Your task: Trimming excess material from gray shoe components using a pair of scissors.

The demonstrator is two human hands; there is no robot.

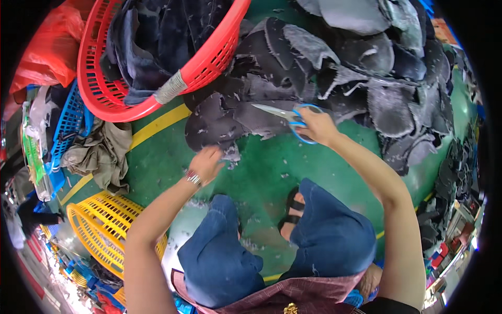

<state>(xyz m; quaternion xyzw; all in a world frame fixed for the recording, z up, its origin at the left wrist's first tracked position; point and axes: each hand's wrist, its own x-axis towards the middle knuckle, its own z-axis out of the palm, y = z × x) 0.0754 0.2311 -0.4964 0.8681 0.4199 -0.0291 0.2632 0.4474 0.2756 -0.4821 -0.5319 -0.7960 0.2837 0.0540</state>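
Observation:
My right hand (319,125) grips a pair of scissors (277,111) by its blue handles. The blades point left, over a dark grey fabric piece (256,116) at the near edge of a heap. My left hand (206,164), with a metal watch at the wrist, hovers just in front of a rounded dark piece (206,125). Its fingers are loosely bent, the thumb stands apart, and nothing shows between them. A frayed pale scrap (231,153) lies beside its fingertips. The cut pieces in the heap (389,107) are dark grey, some with fuzzy light undersides.
A red basket (141,112) full of dark cloth stands at the upper left. Below it are a crumpled khaki cloth (104,154) and a tipped yellow basket (112,209). A blue crate (68,123) and a red plastic bag (49,49) sit farther left. Lint dots the green floor (266,167).

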